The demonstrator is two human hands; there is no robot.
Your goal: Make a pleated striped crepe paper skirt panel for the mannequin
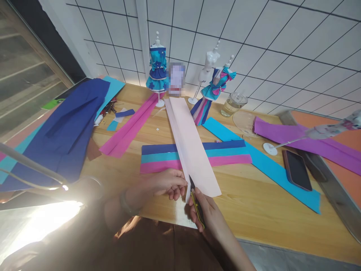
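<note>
White glare (47,222) burns out the edge at eight o'clock, just below a thin lamp arm (34,163), and spills haze over the left forearm (135,197). A pale reflection shines off the wooden counter (248,203) at six o'clock, beside dim brown clothing (169,248). The tiled wall (214,22) at one o'clock is evenly grey, its lines slanting with wide-angle stretch. At three o'clock a mannequin (335,128) looks stretched and soft. A panel (176,79) at twelve is pixelated; the middle is fairly crisp.
</note>
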